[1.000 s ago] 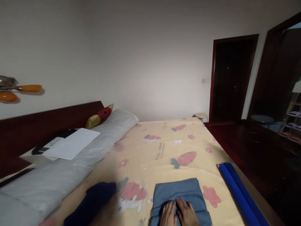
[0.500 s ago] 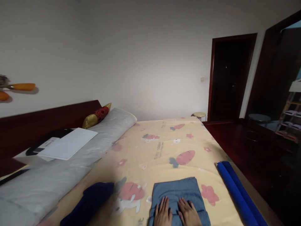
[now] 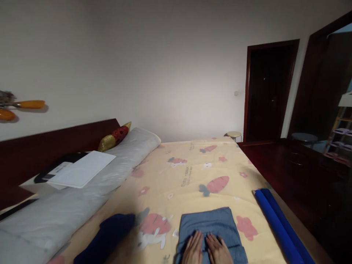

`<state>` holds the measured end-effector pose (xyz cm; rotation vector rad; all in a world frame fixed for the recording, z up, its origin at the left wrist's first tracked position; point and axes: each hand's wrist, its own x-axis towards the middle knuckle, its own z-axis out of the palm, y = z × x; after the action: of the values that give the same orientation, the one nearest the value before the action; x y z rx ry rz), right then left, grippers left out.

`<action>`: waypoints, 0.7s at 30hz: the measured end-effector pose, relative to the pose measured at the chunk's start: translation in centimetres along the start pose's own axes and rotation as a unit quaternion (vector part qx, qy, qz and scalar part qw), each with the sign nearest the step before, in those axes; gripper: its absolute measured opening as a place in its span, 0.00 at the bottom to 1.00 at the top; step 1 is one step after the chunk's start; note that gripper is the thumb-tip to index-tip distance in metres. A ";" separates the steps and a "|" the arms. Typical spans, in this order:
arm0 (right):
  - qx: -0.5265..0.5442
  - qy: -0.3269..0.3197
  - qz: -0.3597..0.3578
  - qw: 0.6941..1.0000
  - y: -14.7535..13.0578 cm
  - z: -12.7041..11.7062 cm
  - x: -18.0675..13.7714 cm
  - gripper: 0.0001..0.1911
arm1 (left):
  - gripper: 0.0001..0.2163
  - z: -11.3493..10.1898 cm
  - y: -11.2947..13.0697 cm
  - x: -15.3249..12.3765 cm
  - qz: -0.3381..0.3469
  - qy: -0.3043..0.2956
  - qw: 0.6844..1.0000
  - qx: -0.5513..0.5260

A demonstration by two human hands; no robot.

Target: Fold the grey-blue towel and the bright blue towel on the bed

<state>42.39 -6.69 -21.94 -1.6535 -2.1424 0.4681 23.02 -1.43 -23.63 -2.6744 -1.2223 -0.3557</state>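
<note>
A folded blue-grey garment (image 3: 209, 223) lies on the yellow carrot-print bedsheet (image 3: 192, 176) near the bed's near edge. My left hand (image 3: 193, 249) and my right hand (image 3: 219, 250) both rest flat on its near half, fingers stretched out and pointing away from me, side by side and almost touching. Neither hand holds anything. A dark navy cloth (image 3: 106, 236) lies crumpled on the sheet to the left of the garment.
Two blue rolls (image 3: 277, 223) lie along the bed's right edge. A long grey bolster (image 3: 82, 198) with a white sheet of paper (image 3: 82, 168) runs along the dark headboard (image 3: 55, 143). A red-gold cushion (image 3: 114, 137), a stool (image 3: 233, 135) and dark doors (image 3: 271, 88) stand beyond.
My hands moved apart across the garment half a second ago, then came back together at its middle. The view shifted slightly.
</note>
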 end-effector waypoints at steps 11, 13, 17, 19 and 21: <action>-0.072 0.028 0.181 0.980 1.2 -2.7 -1.2 0.26 | 0.18 -1.5 -3.3 -2.3 -0.132 -0.038 0.990 -0.012; -0.056 0.011 0.166 0.985 0.5 -2.5 -1.0 0.28 | 0.19 -1.6 -2.6 -2.2 -0.179 -0.062 0.982 -0.004; 0.013 -0.043 0.069 0.997 -2.1 -1.4 0.6 0.27 | 0.26 0.2 0.7 -0.1 -0.211 -0.093 0.973 -0.026; 0.036 -0.062 0.036 0.997 -3.0 -1.3 1.3 0.27 | 0.31 1.0 1.5 0.8 -0.121 -0.112 0.984 -0.074; 0.038 -0.067 0.028 0.997 -3.1 -1.6 1.5 0.27 | 0.32 1.0 1.1 1.1 -0.032 -0.114 0.987 -0.104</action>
<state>40.28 -5.91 -18.86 -1.6863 -2.1479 0.6859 24.67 -1.06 -24.38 -2.9256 -1.4093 -0.1986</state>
